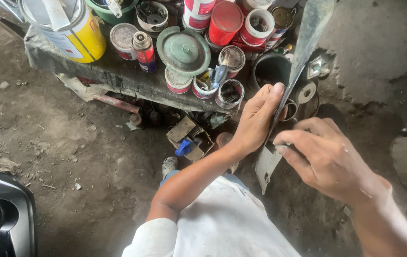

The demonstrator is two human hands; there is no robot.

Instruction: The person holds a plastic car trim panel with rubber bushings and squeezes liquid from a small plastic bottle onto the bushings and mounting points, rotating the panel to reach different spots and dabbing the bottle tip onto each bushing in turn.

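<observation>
— Where's the metal strip (303, 52)?

— Upright between my hands: my left hand (256, 119) on its left, my right hand (325, 157) near and to its right.

— And the cans?

— On the low shelf (117, 78) at the far side, left of the strip. The large bucket (70, 28) stands at its far left end; the spray can (144, 50) is right of it.

Around the green round lid (183, 50) we count about ten small open tins, one spray can (143, 50) just left of it, one large yellow-and-white bucket (72, 29) farther left, and one long metal strip (294, 76) to its right (the tins crowd together, so that count is rough).
</observation>
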